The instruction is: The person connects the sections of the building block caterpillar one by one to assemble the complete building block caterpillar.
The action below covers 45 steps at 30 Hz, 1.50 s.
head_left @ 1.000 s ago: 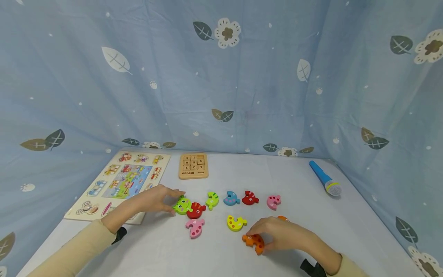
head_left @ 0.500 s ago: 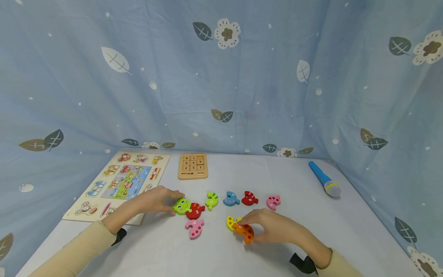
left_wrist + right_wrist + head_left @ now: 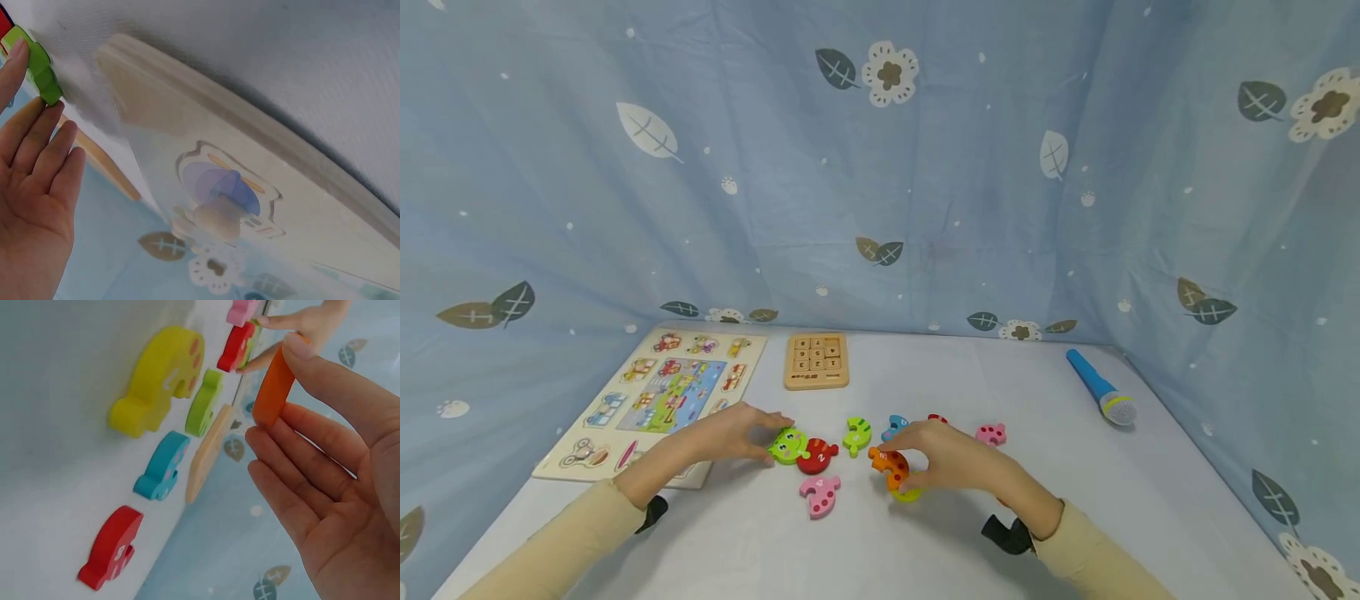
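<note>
My left hand (image 3: 730, 435) holds a green caterpillar-head puzzle piece (image 3: 788, 447) between thumb and fingers. A red piece marked 2 (image 3: 815, 457) adjoins the head on its right. Pinched in my right hand (image 3: 951, 457) is an orange spotted puzzle piece (image 3: 889, 468), raised off the table as the right wrist view shows. It partly covers the yellow piece (image 3: 156, 381) in the head view. Below the red piece lies a pink spotted piece (image 3: 820, 497); a light green striped piece (image 3: 857, 437) is just beyond, between the hands.
Past my right hand lie a blue piece (image 3: 164, 465), another red piece (image 3: 114, 547) and a second pink piece (image 3: 991, 434). A wooden picture board (image 3: 553, 467) is at left, a wooden number puzzle (image 3: 817, 384) at the back, a blue toy microphone (image 3: 1096, 387) at right.
My right hand has carried the orange piece leftward and away from me, over the yellow piece toward the red piece marked 2. My left hand has stayed at the green head.
</note>
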Each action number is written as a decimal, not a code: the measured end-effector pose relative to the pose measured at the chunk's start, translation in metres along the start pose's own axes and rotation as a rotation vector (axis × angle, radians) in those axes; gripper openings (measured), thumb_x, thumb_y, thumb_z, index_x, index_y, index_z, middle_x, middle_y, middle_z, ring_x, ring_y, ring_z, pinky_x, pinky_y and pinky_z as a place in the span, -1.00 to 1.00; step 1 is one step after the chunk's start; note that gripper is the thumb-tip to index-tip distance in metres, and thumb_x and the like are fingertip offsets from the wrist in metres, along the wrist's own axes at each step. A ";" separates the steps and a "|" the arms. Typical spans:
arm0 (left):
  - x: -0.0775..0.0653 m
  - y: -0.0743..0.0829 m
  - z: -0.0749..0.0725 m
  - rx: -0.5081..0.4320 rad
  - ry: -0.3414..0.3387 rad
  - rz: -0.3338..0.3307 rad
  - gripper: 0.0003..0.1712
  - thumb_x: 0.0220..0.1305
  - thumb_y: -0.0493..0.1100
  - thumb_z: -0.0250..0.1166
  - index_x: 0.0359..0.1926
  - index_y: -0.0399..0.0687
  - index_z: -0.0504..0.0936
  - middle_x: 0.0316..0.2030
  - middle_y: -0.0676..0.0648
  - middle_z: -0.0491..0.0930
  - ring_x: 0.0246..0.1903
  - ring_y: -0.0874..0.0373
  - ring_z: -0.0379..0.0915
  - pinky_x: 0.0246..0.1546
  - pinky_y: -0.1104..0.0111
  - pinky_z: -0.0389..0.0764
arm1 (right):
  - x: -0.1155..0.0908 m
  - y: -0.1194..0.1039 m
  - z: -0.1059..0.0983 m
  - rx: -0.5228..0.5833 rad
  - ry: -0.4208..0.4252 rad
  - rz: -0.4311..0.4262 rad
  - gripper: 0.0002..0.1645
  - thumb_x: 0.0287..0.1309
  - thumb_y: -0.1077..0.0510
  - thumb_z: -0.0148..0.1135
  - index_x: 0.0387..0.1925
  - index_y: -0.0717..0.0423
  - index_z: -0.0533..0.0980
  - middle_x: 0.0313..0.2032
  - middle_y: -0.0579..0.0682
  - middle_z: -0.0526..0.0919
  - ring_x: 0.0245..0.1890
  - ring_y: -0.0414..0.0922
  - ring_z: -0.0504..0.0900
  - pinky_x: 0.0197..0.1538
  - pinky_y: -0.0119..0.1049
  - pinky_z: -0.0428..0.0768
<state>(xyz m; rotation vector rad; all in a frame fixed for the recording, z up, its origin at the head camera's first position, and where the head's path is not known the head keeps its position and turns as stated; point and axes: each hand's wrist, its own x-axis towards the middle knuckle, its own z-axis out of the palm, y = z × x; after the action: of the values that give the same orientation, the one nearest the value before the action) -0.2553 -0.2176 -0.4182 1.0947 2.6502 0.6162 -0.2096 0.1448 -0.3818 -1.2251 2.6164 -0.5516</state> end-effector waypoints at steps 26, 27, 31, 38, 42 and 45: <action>-0.005 -0.001 -0.001 0.003 -0.008 0.005 -0.30 0.04 -0.01 0.47 0.19 -0.19 0.55 0.17 -0.19 0.50 0.20 -0.19 0.37 0.16 -0.03 0.41 | 0.069 -0.011 0.019 0.005 0.082 0.110 -0.39 -0.02 -0.04 0.49 0.10 0.03 0.60 -0.05 -0.18 0.68 -0.04 -0.24 0.59 0.04 -0.43 0.55; -0.005 -0.002 -0.002 0.002 -0.008 0.004 -0.31 0.04 -0.01 0.47 0.19 -0.18 0.55 0.17 -0.19 0.50 0.20 -0.19 0.37 0.16 -0.03 0.41 | 0.070 -0.012 0.020 0.004 0.089 0.116 -0.39 -0.03 -0.04 0.50 0.10 0.04 0.60 -0.06 -0.17 0.68 -0.04 -0.24 0.59 0.04 -0.43 0.55; -0.007 -0.002 -0.002 0.004 0.000 0.006 -0.31 0.04 0.00 0.48 0.19 -0.18 0.56 0.17 -0.19 0.51 0.19 -0.19 0.38 0.15 -0.02 0.43 | 0.074 -0.013 0.024 -0.005 0.103 0.122 -0.40 -0.04 -0.02 0.51 0.08 0.06 0.61 -0.06 -0.14 0.69 -0.05 -0.24 0.60 0.03 -0.45 0.55; -0.012 -0.002 -0.004 0.013 0.014 0.011 -0.29 0.04 0.02 0.47 0.19 -0.20 0.55 0.16 -0.22 0.51 0.17 -0.20 0.40 0.10 0.00 0.48 | 0.083 -0.016 0.032 -0.048 0.124 0.102 -0.41 -0.04 -0.02 0.51 0.05 0.11 0.62 -0.08 -0.09 0.70 -0.15 -0.28 0.61 -0.08 -0.54 0.54; -0.015 -0.002 -0.005 0.018 0.017 0.016 -0.28 0.04 0.04 0.46 0.19 -0.21 0.55 0.16 -0.24 0.50 0.16 -0.20 0.41 0.09 0.00 0.49 | 0.089 -0.019 0.035 -0.041 0.115 0.097 -0.39 -0.06 -0.03 0.52 0.05 0.10 0.62 -0.11 -0.10 0.71 -0.25 -0.32 0.56 -0.16 -0.58 0.52; -0.016 -0.003 -0.004 0.022 0.020 0.017 -0.28 0.04 0.04 0.46 0.19 -0.20 0.55 0.16 -0.24 0.50 0.16 -0.19 0.41 0.09 0.01 0.49 | 0.093 -0.021 0.037 -0.029 0.100 0.115 -0.37 -0.08 -0.03 0.53 0.06 0.10 0.61 -0.10 -0.10 0.71 -0.29 -0.33 0.53 -0.19 -0.59 0.51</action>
<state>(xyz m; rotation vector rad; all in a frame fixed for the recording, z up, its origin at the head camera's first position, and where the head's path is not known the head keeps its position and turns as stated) -0.2472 -0.2319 -0.4157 1.1239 2.6733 0.6063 -0.2414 0.0519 -0.4086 -1.0727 2.7665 -0.5700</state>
